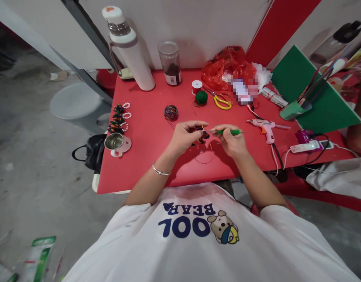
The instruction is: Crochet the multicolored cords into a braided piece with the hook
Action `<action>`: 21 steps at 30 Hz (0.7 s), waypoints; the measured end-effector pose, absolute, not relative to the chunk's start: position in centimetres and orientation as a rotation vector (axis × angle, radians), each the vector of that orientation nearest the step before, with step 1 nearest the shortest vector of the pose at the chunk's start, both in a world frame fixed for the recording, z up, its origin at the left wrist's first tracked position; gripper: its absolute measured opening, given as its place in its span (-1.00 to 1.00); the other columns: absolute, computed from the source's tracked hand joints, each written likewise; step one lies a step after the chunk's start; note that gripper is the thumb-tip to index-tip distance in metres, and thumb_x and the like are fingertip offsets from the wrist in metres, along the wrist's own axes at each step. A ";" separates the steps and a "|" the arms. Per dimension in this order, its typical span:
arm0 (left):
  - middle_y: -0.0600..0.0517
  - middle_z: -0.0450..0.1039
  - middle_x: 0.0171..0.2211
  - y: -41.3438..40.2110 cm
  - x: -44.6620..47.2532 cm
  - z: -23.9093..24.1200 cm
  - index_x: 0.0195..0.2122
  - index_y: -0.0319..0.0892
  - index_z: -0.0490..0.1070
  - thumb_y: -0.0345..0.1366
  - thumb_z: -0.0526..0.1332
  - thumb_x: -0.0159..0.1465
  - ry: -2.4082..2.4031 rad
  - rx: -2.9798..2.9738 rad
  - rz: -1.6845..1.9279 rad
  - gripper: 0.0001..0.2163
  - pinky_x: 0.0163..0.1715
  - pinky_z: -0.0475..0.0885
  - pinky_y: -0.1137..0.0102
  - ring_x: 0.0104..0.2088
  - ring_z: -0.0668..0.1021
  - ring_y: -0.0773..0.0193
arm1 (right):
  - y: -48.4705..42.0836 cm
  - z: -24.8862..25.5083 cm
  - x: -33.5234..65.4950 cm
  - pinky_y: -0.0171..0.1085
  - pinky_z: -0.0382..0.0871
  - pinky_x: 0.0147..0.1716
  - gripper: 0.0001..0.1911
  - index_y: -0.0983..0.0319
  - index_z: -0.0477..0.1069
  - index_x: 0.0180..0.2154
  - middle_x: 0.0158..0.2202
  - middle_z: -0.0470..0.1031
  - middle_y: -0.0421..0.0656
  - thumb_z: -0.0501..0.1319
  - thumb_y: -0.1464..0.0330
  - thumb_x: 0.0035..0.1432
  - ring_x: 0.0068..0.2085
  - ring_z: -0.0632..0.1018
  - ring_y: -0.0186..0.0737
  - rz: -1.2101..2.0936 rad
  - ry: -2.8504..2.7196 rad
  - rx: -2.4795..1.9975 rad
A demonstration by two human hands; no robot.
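Observation:
My left hand (186, 137) pinches a small dark crochet piece (204, 136) with a strand of yellow-orange yarn rising from it. Between the fingers of my right hand (231, 143) is a crochet hook (229, 132) with a green handle. Its tip points left and meets the crochet piece; the exact stitch is too small to make out. A loop of yarn hangs below onto the red table (145, 156). Beyond my left hand lies a ball of multicoloured yarn (171, 112), its strand trailing towards my fingers. Farther back sits a ball of green yarn (201, 98).
Yellow-handled pliers (222, 102), a thread spool (197, 87) and a red plastic bag (224, 70) lie at the back. A pink glue gun (265, 128) with cables is on the right. Left are a metal cup (118, 144), beaded pieces (118, 118) and a tall flask (133, 55).

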State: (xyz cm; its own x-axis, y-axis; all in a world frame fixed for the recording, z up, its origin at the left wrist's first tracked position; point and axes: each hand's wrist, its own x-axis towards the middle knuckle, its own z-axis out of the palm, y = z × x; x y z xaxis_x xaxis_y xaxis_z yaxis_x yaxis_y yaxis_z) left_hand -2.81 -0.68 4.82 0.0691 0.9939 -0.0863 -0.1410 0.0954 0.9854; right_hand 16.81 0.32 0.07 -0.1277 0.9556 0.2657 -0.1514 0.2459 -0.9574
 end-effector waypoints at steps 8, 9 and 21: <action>0.12 0.53 -0.43 -1.1 -0.2 2.5 0.02 -0.21 0.67 -0.43 0.39 0.08 1.233 1.048 1.385 -0.57 -0.41 0.40 0.50 -0.47 0.45 0.43 | -2.0 -0.7 13.4 0.01 0.56 0.09 -0.71 0.03 0.68 -0.11 -0.10 0.75 -0.15 0.27 0.04 0.39 -0.03 0.70 -0.09 0.430 -1.497 -0.953; 0.12 0.54 -0.43 -1.1 -0.1 2.5 -0.01 -0.20 0.67 -0.41 0.40 0.07 1.213 1.026 1.398 -0.60 -0.39 0.41 0.50 -0.46 0.46 0.42 | -2.0 -0.6 13.3 0.02 0.56 0.08 -0.72 0.02 0.68 -0.10 -0.09 0.75 -0.15 0.27 0.05 0.39 -0.04 0.69 -0.09 0.355 -1.523 -0.927; 0.11 0.43 -0.61 -1.1 -2.8 5.8 -0.24 -0.24 0.72 -0.38 0.35 -0.12 1.038 0.821 1.096 -0.63 -0.64 -0.01 0.45 -0.69 0.14 0.52 | 0.9 1.5 18.0 0.09 0.51 0.08 -0.68 -0.07 0.71 -0.16 -0.15 0.77 -0.16 0.37 -0.08 0.24 -0.09 0.70 -0.04 0.722 -1.672 -0.723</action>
State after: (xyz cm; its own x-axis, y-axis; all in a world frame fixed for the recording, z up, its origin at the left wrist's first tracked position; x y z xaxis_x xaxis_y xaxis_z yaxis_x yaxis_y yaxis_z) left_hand -2.76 -1.11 5.75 0.1148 0.9620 -0.2478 -0.2997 0.2713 0.9146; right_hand 17.95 0.86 1.47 -0.1913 0.7750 0.6023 0.0927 0.6251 -0.7750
